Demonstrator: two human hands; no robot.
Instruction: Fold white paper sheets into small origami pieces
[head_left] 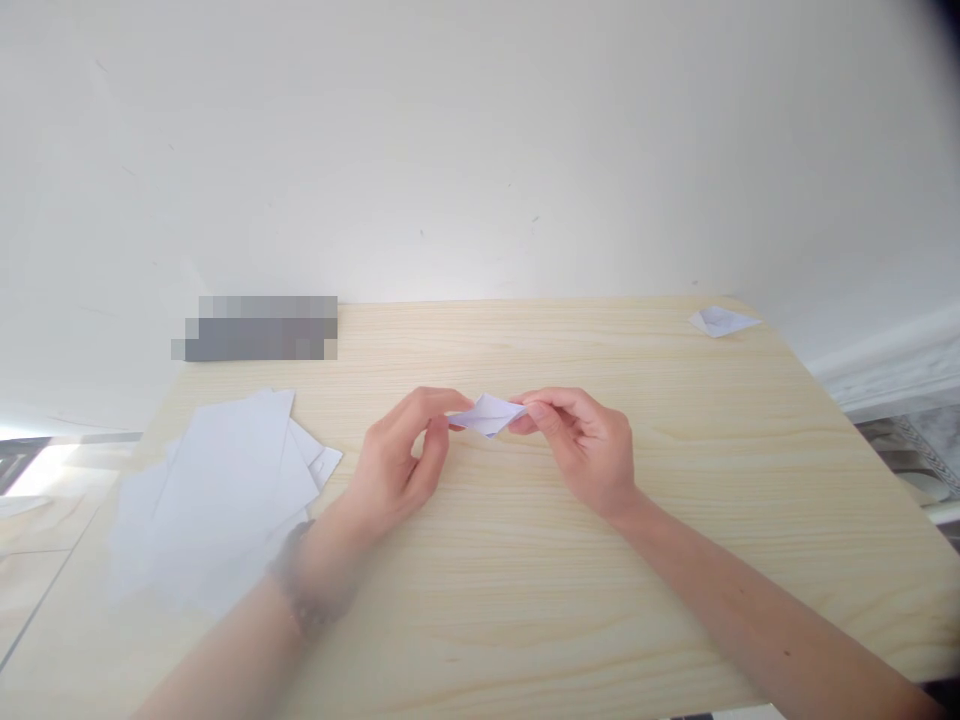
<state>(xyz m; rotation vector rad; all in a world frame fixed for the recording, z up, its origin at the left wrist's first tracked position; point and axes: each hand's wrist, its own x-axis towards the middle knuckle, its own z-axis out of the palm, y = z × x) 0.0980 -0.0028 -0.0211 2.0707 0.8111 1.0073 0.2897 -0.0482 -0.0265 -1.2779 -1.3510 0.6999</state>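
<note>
Between my two hands is a small piece of folded white paper [489,413], diamond-shaped with a crease along its middle and pointed at both ends. My left hand [405,445] has its fingers and thumb closed around the left point. The right point is pinched between the thumb and fingers of my right hand [581,440]. Both hands are over the middle of the wooden table, and I cannot tell whether the paper touches the tabletop. The fingertips hide the paper's ends.
Loose white sheets [232,460] lie in an uneven pile on the table's left side, beside my left forearm. Another folded paper piece [723,321] rests at the far right corner. A blurred-out dark object [262,335] stands at the back left, against the white wall [480,150].
</note>
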